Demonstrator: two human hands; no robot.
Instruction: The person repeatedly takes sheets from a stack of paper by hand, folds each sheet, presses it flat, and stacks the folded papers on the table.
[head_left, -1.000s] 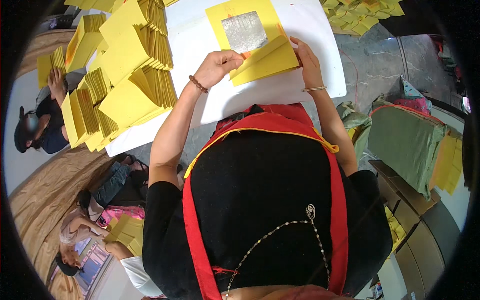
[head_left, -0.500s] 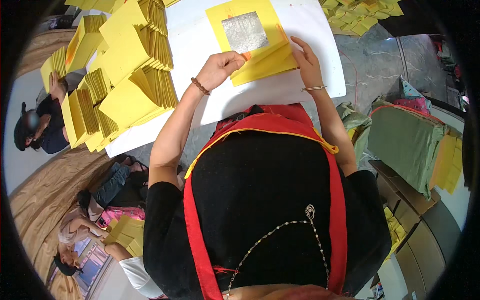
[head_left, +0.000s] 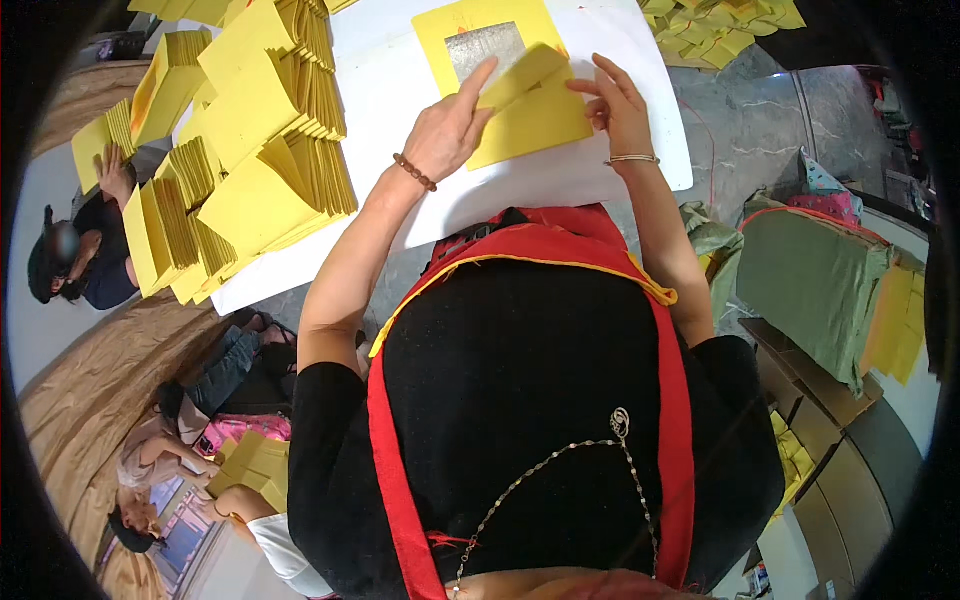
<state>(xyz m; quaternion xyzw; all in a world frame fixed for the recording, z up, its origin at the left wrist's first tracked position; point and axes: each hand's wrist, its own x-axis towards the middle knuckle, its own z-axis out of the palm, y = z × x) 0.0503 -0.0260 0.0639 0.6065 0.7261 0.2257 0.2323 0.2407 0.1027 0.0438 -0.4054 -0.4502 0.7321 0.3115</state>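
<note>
A yellow paper sheet (head_left: pixel 530 130) with a silver square (head_left: pixel 478 48) on it lies in front of me on the white table. Its near edge is turned up as a flap (head_left: pixel 528 72), which covers the lower right part of the silver square. At the flap's left end is my left hand (head_left: pixel 448 130), index finger stretched over the silver and thumb apart from it. Just off the sheet's right edge hovers my right hand (head_left: pixel 622 105), its fingers apart and loosely bent. Neither hand visibly grips anything.
Tall stacks of folded yellow paper (head_left: pixel 265 110) fill the left of the white table (head_left: pixel 375 70). Another person's hand (head_left: pixel 115 172) touches papers at far left; another person sits lower left. A yellow paper pile (head_left: pixel 720 30) lies upper right, a green-covered bundle (head_left: pixel 810 285) at right.
The near flap has swung up and away from me over part of the silver square. My left hand has unbent its index finger, and my right hand has moved slightly off the edge.
</note>
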